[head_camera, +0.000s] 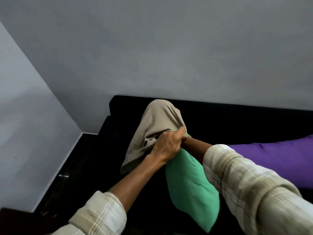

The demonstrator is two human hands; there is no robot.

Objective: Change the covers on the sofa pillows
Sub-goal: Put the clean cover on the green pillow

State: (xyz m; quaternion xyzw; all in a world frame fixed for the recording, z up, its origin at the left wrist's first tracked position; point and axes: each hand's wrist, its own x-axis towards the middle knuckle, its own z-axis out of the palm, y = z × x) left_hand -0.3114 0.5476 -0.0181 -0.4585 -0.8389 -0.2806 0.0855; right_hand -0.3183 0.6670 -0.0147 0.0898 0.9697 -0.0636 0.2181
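Sofa [237, 119], black, fills our lower view, with a purple pillow [271, 155] at right. We hold the green pillow [191, 184] at centre, its far end inside the beige cover [157, 119]. Our left hand [167, 145] clenches the cover's edge; our right hand [185, 138] is mostly hidden, so we cannot tell how its fingers lie.

Left hand [166, 146] and right hand [183, 134] together on beige cover [157, 121] over green pillow [191, 189]

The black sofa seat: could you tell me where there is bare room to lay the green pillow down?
Bare seat lies left of the green fabric pillow, between it and the black sofa's left arm, below the hanging beige fabric cover. The right end is crowded by the long purple pillow.
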